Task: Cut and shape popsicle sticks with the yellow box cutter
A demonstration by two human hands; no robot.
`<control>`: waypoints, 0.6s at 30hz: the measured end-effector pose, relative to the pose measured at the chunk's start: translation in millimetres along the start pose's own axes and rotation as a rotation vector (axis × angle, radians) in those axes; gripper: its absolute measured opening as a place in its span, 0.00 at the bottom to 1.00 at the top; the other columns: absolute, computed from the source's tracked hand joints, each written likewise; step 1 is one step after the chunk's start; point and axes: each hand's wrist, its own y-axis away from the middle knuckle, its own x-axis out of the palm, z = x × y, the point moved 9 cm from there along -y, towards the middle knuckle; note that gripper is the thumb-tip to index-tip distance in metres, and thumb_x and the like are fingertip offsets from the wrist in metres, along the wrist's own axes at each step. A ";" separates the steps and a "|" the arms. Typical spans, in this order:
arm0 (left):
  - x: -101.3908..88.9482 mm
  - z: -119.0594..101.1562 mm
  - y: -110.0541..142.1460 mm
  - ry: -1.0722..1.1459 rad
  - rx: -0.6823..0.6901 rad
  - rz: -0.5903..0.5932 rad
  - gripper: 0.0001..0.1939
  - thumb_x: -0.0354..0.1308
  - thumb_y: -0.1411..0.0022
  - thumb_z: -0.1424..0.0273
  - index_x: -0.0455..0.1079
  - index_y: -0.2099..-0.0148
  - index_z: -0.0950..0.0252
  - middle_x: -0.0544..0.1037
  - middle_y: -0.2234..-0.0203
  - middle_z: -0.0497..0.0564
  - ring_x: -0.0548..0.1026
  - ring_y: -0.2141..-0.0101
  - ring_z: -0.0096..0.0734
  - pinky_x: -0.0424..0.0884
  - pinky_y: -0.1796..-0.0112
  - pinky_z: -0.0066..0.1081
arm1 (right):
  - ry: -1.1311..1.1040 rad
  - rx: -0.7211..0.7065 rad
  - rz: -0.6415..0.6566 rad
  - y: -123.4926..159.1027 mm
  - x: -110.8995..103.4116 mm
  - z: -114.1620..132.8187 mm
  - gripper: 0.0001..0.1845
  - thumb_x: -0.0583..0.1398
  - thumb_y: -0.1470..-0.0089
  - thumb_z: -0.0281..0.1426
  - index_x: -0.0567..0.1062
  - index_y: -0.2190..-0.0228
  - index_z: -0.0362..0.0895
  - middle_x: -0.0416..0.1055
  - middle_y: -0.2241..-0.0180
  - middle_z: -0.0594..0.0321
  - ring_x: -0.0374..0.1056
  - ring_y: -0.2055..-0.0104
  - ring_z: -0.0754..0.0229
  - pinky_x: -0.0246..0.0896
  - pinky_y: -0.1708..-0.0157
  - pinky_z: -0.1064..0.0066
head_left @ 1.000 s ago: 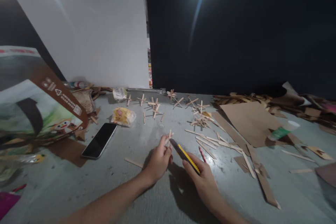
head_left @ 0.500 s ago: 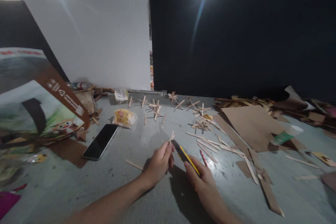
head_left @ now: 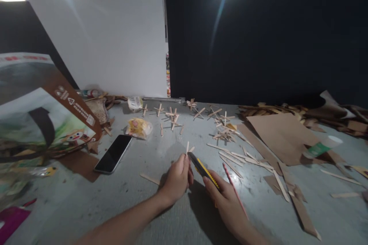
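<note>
My left hand (head_left: 178,176) is closed on small wooden craft sticks (head_left: 188,148), whose pale ends stick up above the fingertips and seem to cross. In my right hand (head_left: 225,195) is a black and yellow utility knife (head_left: 204,171), its front end pointing up and left. The knife's tip meets the craft sticks at my left fingertips; whether the blade is cutting I cannot tell. A red patterned pencil-like stick (head_left: 232,183) lies on the table partly behind my right hand. One loose craft stick (head_left: 149,178) rests left of my left wrist.
Several crossed-stick pieces (head_left: 199,113) stand toward the back of the grey table (head_left: 161,218). Loose sticks (head_left: 232,157) and cardboard (head_left: 281,138) lie right. A phone (head_left: 113,154), a wrapped snack (head_left: 139,128) and a printed bag (head_left: 71,115) are left. A green-white tube (head_left: 322,147) lies far right.
The view has shifted slightly, so the table things sit a little further right. The sticks in my left hand have turned, one now more upright. The knife stays against them.
</note>
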 end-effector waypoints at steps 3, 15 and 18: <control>-0.3 2.1 -0.3 0.020 -0.012 -0.009 0.27 0.40 0.26 0.42 0.60 0.67 0.57 0.66 0.85 0.41 0.65 0.84 0.29 0.61 0.79 0.28 | -0.022 -0.012 0.003 -0.1 1.8 0.0 0.28 0.61 0.38 0.56 0.83 0.61 0.43 0.61 0.77 0.67 0.58 0.74 0.59 0.58 0.74 0.69; -15.2 1.6 -6.3 0.128 0.010 -0.114 0.28 0.47 0.31 0.40 0.65 0.66 0.59 0.63 0.83 0.40 0.63 0.82 0.26 0.57 0.78 0.27 | -0.088 0.035 0.000 -1.2 1.1 2.2 0.30 0.63 0.42 0.60 0.79 0.66 0.44 0.59 0.78 0.69 0.53 0.77 0.62 0.49 0.79 0.71; -11.3 0.0 -3.9 0.122 0.000 -0.081 0.26 0.46 0.30 0.41 0.64 0.64 0.59 0.64 0.84 0.39 0.62 0.84 0.26 0.57 0.79 0.27 | -0.100 0.050 0.013 -1.2 3.0 1.4 0.31 0.63 0.43 0.61 0.77 0.68 0.45 0.58 0.78 0.69 0.53 0.77 0.62 0.48 0.79 0.71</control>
